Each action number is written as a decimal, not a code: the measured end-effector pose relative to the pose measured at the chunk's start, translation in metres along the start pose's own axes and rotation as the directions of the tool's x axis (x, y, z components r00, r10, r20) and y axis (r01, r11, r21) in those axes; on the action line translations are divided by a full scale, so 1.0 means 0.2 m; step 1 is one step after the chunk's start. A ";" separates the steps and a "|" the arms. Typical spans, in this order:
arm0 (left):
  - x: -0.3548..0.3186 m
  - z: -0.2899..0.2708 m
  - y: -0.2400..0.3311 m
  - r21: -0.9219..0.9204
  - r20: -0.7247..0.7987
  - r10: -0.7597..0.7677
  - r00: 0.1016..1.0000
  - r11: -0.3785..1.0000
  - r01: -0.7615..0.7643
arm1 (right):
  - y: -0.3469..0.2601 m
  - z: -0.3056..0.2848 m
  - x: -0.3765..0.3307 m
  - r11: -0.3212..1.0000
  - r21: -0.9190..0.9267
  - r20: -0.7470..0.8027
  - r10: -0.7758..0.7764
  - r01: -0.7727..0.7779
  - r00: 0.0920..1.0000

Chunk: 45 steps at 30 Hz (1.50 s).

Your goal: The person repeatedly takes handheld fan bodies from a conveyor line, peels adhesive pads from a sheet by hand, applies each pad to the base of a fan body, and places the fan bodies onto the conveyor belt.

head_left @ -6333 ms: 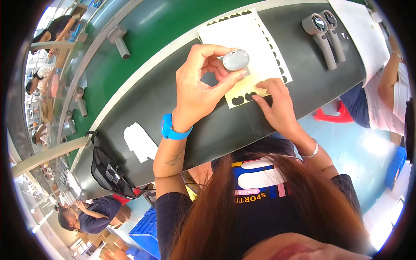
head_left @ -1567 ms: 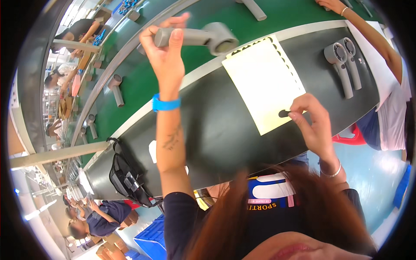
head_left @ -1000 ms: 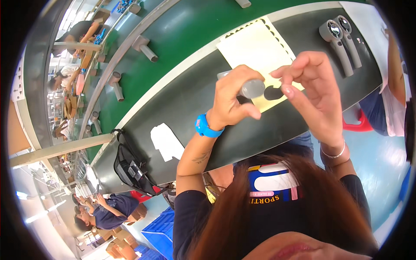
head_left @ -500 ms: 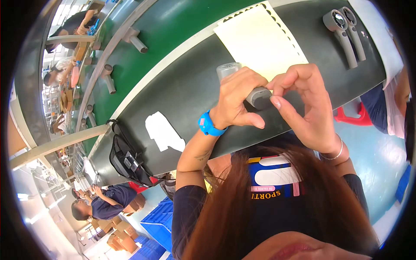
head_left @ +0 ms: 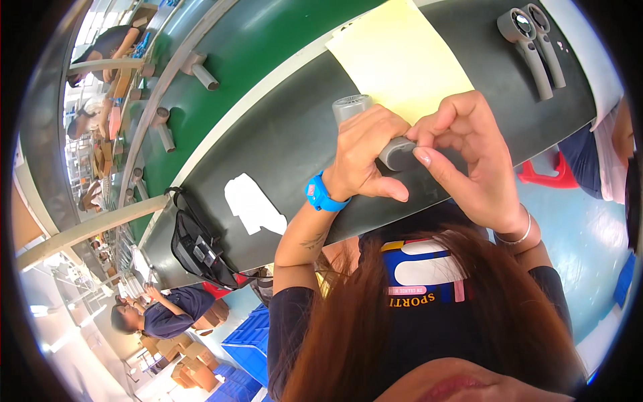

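A grey handheld fan (head_left: 400,155) is gripped in my left hand (head_left: 362,151), its round head pointing away and the rounded handle end toward my right hand. My left fingers wrap over it, with the thumb stretched out below. The thumb and forefinger of my right hand (head_left: 472,161) come together in a pinch at the edge of the handle end. Whatever lies between those fingertips is too small to make out. Just beyond both hands, a pale yellow sheet (head_left: 398,60) lies on the dark tabletop (head_left: 295,120).
Two grey handheld fans (head_left: 532,60) lie at the far right. A white paper piece (head_left: 251,204) and a black bag (head_left: 197,244) are to the left. Beyond the table, a green conveyor (head_left: 254,40) carries more fans. Other people work at the left; a seated person is at the right edge.
The yellow sheet now hides the dark spots that lined its right edge, and sits slightly differently. Fans on the green conveyor have shifted a little. My hands keep nearly the same pose.
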<state>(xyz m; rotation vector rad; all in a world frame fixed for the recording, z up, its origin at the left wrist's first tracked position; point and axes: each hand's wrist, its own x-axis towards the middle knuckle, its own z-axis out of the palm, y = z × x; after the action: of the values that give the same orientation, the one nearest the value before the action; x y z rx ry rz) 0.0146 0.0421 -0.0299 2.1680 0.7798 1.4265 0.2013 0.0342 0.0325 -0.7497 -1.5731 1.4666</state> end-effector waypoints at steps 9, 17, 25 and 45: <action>0.01 -0.01 0.03 0.023 -0.005 -0.049 0.999 0.999 0.049 | 0.00 0.00 0.00 1.000 0.004 -0.003 0.014 -0.014 1.000; 0.01 0.00 0.02 0.014 -0.018 -0.018 1.000 1.000 0.019 | -0.01 0.01 0.01 1.000 -0.014 -0.009 0.009 -0.009 1.000; 0.01 -0.01 0.02 0.008 -0.010 -0.030 0.999 1.000 0.030 | -0.01 0.00 0.01 1.000 0.016 -0.003 0.013 -0.013 1.000; 0.02 0.00 0.01 -0.005 0.007 -0.009 1.000 1.000 0.009 | -0.03 -0.01 0.02 0.998 -0.063 0.003 -0.006 0.007 1.000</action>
<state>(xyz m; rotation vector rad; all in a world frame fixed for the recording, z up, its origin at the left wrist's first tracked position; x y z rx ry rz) 0.0167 0.0439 -0.0264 2.1619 0.7818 1.4149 0.2019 0.0371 0.0386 -0.7786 -1.6290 1.4193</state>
